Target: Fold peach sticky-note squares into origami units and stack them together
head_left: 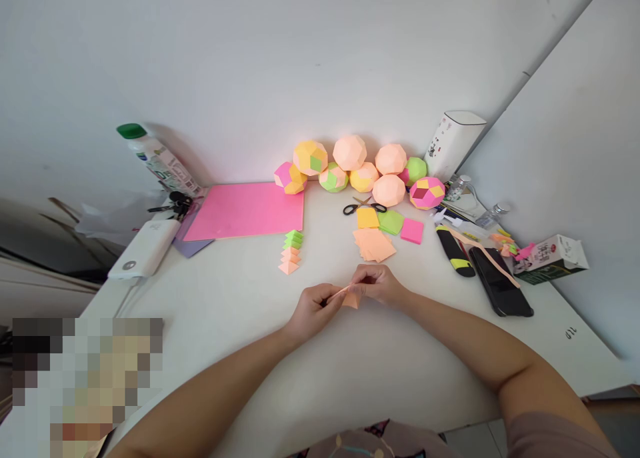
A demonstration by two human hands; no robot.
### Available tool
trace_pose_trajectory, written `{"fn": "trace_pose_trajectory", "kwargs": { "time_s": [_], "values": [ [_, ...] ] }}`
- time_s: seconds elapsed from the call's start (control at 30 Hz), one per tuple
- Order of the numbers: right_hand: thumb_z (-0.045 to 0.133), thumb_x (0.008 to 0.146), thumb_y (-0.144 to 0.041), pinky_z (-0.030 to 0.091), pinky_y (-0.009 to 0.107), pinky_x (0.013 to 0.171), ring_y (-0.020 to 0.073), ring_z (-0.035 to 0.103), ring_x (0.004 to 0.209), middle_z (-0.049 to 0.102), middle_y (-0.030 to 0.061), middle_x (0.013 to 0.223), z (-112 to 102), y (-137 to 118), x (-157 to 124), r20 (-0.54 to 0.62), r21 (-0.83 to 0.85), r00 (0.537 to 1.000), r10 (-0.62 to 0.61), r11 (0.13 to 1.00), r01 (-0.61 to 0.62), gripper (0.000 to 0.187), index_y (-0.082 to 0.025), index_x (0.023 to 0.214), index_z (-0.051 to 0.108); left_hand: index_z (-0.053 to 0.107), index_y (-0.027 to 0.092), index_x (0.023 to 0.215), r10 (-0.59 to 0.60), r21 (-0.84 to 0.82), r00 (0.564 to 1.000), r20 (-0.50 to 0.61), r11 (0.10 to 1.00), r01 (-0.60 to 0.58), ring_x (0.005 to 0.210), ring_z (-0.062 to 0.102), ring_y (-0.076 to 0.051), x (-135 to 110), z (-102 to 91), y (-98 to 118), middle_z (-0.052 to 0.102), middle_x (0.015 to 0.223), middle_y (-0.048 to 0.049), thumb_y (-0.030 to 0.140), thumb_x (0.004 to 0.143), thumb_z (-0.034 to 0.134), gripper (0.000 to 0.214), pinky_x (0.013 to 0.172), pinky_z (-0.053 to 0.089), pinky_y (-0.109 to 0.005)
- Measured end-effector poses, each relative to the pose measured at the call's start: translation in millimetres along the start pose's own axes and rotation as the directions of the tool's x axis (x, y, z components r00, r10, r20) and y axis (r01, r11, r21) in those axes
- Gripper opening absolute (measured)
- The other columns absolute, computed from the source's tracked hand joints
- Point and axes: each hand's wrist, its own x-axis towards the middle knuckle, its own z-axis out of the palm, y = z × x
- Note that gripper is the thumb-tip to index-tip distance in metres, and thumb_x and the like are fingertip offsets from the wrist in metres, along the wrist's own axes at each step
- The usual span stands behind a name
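Note:
A small peach sheet of folded paper (pixel 352 300) is pinched between both hands above the white table. My left hand (pixel 318 309) is closed on its left side, and my right hand (pixel 379 285) grips it at the upper right. Part of the paper is covered by the fingers. Just beyond the hands lies a fanned pile of peach paper squares (pixel 374 245). Farther left stands a row of small folded paper pieces (pixel 291 252), green at the back and peach at the front.
Yellow (pixel 368 218), green (pixel 391 222) and pink paper pads (pixel 412 231) lie near black-handled scissors (pixel 365 206). Several faceted paper balls (pixel 350 153) are piled against the wall. A pink board (pixel 245 210) and white power bank (pixel 145 248) are left; a utility knife (pixel 455 251) and phone (pixel 500 281) right.

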Motion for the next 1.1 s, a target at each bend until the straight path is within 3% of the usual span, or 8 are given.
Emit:
{"fn": "trace_pose_trajectory", "kwargs": {
  "time_s": [0.17,0.33,0.5,0.7,0.83,0.97,1.1],
  "values": [
    [0.071,0.071,-0.033,0.038,0.025,0.053,0.0107,0.049,0.057,0.057,0.0007,0.063,-1.4,1.4,0.2,0.012,0.028,1.0,0.0,1.0,0.0,0.021,-0.014,0.066,0.064,0.059,0.016,0.068,-0.026,-0.024,1.0,-0.013,0.999,0.026,0.055,0.039,-0.01,0.6,-0.8,2.0,0.045,0.06,0.0022,0.037,0.082,0.055,0.026,0.051,0.032,-0.022],
    [0.063,0.079,-0.036,0.037,0.024,0.052,0.0099,0.046,0.055,0.053,-0.0008,0.061,-1.5,0.0,0.1,-0.031,-0.02,1.0,-0.002,1.0,0.002,0.023,-0.015,0.069,0.059,0.059,0.017,0.085,-0.157,-0.258,0.987,0.035,0.953,0.161,0.051,0.04,-0.008,2.3,-1.4,1.4,0.05,0.063,0.0035,0.039,0.078,0.061,0.023,0.048,0.032,-0.02],
    [0.056,0.084,-0.035,0.038,0.022,0.052,0.0089,0.044,0.056,0.051,-0.001,0.068,3.1,-3.2,-3.4,-0.027,-0.125,0.998,-0.052,0.991,0.048,0.02,-0.017,0.077,0.054,0.061,0.016,0.086,-0.218,-0.353,0.975,0.033,0.91,0.215,0.05,0.042,-0.007,5.0,-2.0,-2.1,0.053,0.061,0.0033,0.041,0.076,0.063,0.027,0.047,0.033,-0.02],
    [0.061,0.081,-0.034,0.044,0.024,0.058,0.0124,0.054,0.064,0.062,0.0028,0.074,5.7,0.4,-5.0,0.028,-0.278,0.996,-0.082,0.957,0.086,0.02,-0.015,0.084,0.063,0.061,0.016,0.093,-0.199,-0.39,0.979,0.037,0.9,0.197,0.053,0.045,-0.007,5.9,-2.0,-4.2,0.058,0.069,0.0011,0.04,0.076,0.065,0.03,0.048,0.035,-0.02],
    [0.059,0.082,-0.038,0.046,0.023,0.054,0.0122,0.056,0.062,0.065,0.0045,0.076,5.7,1.3,-5.5,-0.014,-0.229,0.999,-0.05,0.972,0.045,0.024,-0.015,0.086,0.067,0.058,0.018,0.104,-0.197,-0.379,0.98,0.016,0.906,0.188,0.051,0.043,-0.007,5.3,-1.8,-5.5,0.054,0.066,0.0035,0.04,0.073,0.067,0.039,0.046,0.034,-0.019],
    [0.059,0.082,-0.038,0.048,0.022,0.05,0.0112,0.056,0.059,0.065,0.0047,0.079,6.0,1.0,-6.0,-0.019,-0.179,1.0,-0.02,0.984,0.016,0.026,-0.015,0.09,0.068,0.06,0.016,0.102,-0.21,-0.307,0.977,0.032,0.928,0.209,0.046,0.037,-0.006,4.9,-1.3,-4.5,0.046,0.055,0.0068,0.041,0.073,0.067,0.038,0.043,0.029,-0.019],
    [0.06,0.081,-0.037,0.048,0.022,0.048,0.0108,0.056,0.057,0.064,0.0039,0.076,5.8,1.8,-6.4,-0.001,-0.151,1.0,-0.014,0.988,0.013,0.025,-0.015,0.089,0.068,0.06,0.015,0.099,-0.21,-0.332,0.977,0.017,0.921,0.204,0.045,0.035,-0.006,5.4,-0.6,-2.6,0.048,0.055,0.0061,0.042,0.072,0.067,0.039,0.042,0.028,-0.019]
  ]
}}
